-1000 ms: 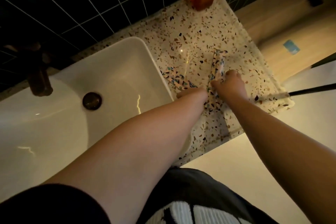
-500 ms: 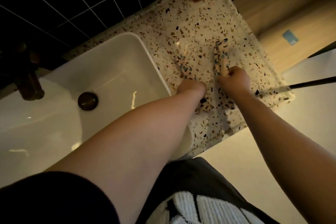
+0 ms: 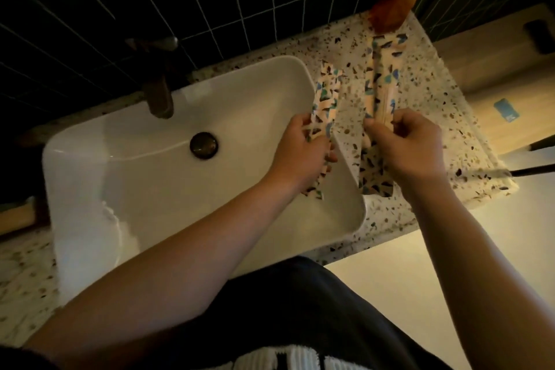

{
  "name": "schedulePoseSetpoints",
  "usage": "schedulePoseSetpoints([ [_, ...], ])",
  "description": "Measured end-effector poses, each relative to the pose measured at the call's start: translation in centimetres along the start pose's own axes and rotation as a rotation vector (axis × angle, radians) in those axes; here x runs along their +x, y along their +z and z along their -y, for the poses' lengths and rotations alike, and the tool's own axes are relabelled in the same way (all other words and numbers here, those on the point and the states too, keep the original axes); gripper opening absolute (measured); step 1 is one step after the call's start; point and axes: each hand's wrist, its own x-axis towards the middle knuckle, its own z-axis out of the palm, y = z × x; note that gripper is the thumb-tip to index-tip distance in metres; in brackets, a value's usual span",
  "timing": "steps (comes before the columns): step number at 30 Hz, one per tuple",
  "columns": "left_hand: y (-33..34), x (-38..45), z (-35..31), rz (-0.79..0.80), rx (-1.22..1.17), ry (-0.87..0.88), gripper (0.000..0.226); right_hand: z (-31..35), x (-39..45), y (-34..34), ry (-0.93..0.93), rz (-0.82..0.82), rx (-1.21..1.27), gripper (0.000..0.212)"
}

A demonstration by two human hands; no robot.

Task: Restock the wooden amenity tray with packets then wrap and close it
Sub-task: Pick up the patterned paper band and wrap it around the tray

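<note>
Early stage, judged — left hand (image 3: 300,150) fingers clamped on one long terrazzo-patterned paper packet (image 3: 326,99) over the white rectangular basin (image 3: 120,165), right hand (image 3: 408,147) pinching another above the speckled counter (image 3: 450,105); wooden tray not discernible — restocking, wrapping, closing all remain.

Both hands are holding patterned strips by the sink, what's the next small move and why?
Probably lower both strips onto the countertop: the left hand holds its patterned strip over the sink, the right hand holds its own above the counter.
</note>
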Motion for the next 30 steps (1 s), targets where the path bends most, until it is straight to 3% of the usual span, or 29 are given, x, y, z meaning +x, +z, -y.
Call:
schedulePoseSetpoints([
  [3, -5.9, -2.8, 1.3, -0.046, 0.067, 0.058, 0.023, 2.4, -3.2, 3.2, -0.068, 0.098, -0.023, 0.039],
  [6, -11.9, -5.6, 3.3, -0.116, 0.08, 0.087, 0.022, 4.5, -6.5, 7.0, -0.103, 0.212, 0.014, 0.026],
  [9, -17.7, -8.3, 5.7, -0.2, 0.048, 0.14, 0.03, 6.1, -9.9, 11.4, -0.151, 0.323, 0.015, 0.029],
  [14, -27.3, -12.1, 10.4, -0.326, 0.029, 0.179, 0.017, 8.2, -15.4, 19.0, -0.203, 0.465, -0.007, 0.018],
  [23, -44.8, -17.3, 16.0, -0.455, 0.102, 0.147, 0.009, 10.4, -25.0, 34.1, -0.324, 0.544, -0.18, 0.022],
  [30, -55.1, -16.9, 18.6, -0.616, 0.253, 0.008, 0.004, 13.3, -28.3, 43.7, -0.436, 0.592, -0.31, 0.016],
])
